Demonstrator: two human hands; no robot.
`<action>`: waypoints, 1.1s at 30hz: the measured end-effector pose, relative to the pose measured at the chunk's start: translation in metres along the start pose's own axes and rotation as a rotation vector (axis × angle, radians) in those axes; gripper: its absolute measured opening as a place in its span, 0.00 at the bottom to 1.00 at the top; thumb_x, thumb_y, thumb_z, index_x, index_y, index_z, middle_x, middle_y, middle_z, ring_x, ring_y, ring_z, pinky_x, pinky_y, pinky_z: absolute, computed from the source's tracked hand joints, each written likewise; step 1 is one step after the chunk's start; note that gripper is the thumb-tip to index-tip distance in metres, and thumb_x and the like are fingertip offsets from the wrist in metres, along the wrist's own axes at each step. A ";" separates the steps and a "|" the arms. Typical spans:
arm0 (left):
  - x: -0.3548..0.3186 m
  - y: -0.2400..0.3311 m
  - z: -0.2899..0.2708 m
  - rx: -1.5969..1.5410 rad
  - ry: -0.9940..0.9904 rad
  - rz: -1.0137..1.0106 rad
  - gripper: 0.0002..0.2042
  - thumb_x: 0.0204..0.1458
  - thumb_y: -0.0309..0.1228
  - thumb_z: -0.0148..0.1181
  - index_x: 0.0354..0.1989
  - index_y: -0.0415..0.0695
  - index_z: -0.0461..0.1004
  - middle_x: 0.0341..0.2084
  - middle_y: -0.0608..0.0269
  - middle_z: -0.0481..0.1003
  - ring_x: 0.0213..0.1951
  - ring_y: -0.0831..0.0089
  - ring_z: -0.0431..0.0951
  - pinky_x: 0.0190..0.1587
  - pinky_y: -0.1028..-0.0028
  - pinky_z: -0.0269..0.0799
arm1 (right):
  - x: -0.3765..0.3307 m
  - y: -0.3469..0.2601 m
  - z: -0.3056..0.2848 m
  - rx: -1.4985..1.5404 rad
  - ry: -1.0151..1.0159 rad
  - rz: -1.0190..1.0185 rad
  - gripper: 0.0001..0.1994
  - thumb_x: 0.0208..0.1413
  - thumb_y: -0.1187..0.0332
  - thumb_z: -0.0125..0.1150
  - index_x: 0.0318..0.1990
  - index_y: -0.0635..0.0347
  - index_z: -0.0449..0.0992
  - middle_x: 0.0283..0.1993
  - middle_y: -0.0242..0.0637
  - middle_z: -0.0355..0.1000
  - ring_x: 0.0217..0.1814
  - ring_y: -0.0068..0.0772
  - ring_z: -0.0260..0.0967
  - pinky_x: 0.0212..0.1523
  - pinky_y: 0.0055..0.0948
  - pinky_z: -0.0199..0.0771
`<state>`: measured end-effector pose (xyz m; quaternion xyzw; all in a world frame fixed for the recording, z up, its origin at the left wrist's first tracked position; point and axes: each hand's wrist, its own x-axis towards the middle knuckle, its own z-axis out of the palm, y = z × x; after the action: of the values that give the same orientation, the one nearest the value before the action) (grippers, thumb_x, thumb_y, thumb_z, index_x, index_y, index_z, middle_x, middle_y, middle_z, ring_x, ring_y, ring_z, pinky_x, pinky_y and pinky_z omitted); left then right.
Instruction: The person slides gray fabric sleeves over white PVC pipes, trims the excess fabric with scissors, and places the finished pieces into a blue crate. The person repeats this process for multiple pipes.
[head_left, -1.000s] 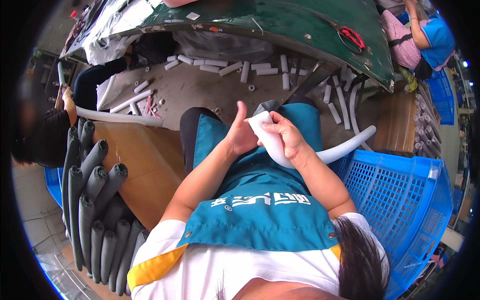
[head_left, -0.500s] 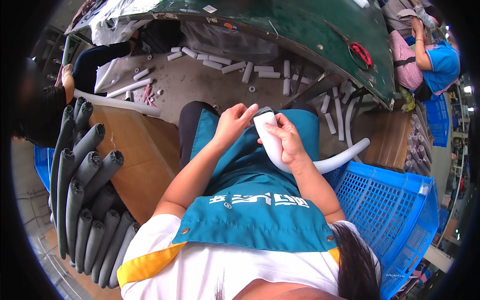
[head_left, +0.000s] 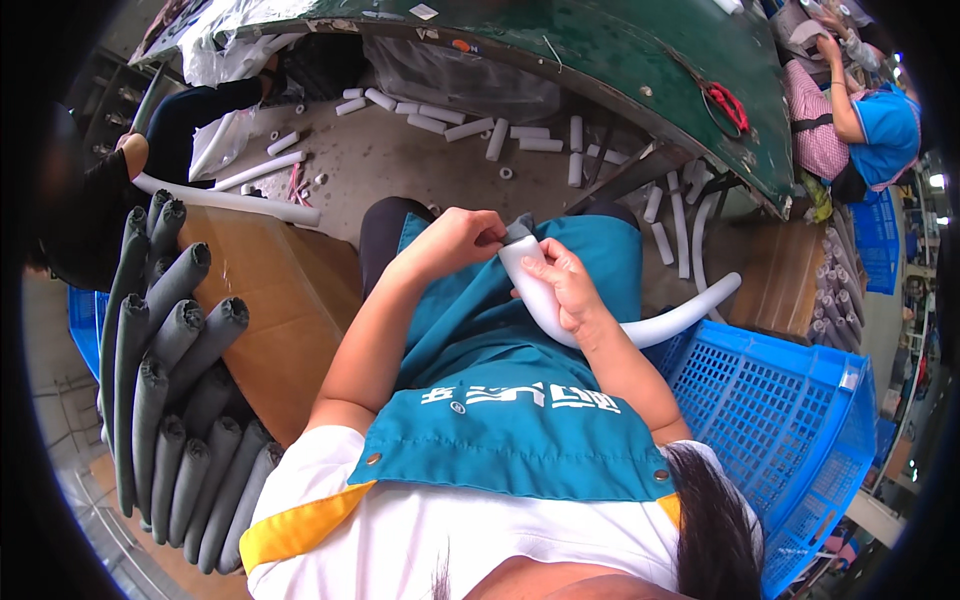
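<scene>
My right hand (head_left: 562,284) is wrapped around a thick white foam tube (head_left: 535,292) near its upper end. The tube bends under my right forearm, and its far part stretches out to the right over the blue basket's edge. Grey fabric (head_left: 519,229) shows at the upper end of the tube, bunched at the rim. My left hand (head_left: 462,240) is closed on this fabric with curled fingers; its fingertips are partly hidden. Both hands are above the lap of my teal apron (head_left: 480,345).
Grey fabric-covered tubes (head_left: 180,400) stand bundled at left beside a cardboard box (head_left: 265,290). A blue basket (head_left: 770,390) is at right. Ahead is a green table (head_left: 600,70) with red-handled scissors (head_left: 727,106); white foam pieces (head_left: 470,130) litter the floor. Two people sit nearby.
My left fingers have curled in onto the grey fabric, where they were straighter before. The tube's upper end has shifted slightly left and down. The person at left has moved an arm.
</scene>
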<state>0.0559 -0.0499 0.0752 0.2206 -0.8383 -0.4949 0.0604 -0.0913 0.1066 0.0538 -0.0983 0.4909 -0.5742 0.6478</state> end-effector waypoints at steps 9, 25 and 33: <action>-0.010 0.010 0.023 0.100 0.267 0.082 0.04 0.47 0.24 0.61 0.31 0.39 0.74 0.23 0.53 0.75 0.27 0.57 0.77 0.30 0.68 0.73 | 0.007 0.008 -0.001 -0.063 0.072 -0.129 0.09 0.59 0.68 0.60 0.39 0.61 0.68 0.37 0.41 0.72 0.33 0.32 0.73 0.32 0.31 0.79; -0.001 -0.015 0.060 0.441 0.366 0.631 0.09 0.43 0.21 0.64 0.34 0.40 0.73 0.23 0.61 0.71 0.26 0.65 0.74 0.28 0.71 0.72 | 0.020 0.025 -0.020 0.069 0.160 -0.258 0.11 0.56 0.76 0.57 0.46 0.58 0.71 0.39 0.35 0.72 0.40 0.24 0.70 0.41 0.25 0.72; -0.003 -0.017 0.068 0.159 0.396 0.390 0.05 0.51 0.26 0.61 0.32 0.41 0.71 0.24 0.61 0.72 0.28 0.66 0.75 0.32 0.70 0.71 | 0.020 0.016 -0.023 -0.010 0.040 -0.300 0.15 0.59 0.74 0.59 0.53 0.60 0.72 0.42 0.34 0.73 0.43 0.20 0.68 0.45 0.23 0.72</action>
<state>0.0417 -0.0011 0.0269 0.1516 -0.8730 -0.3541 0.2993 -0.1011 0.1049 0.0203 -0.1623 0.4864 -0.6638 0.5444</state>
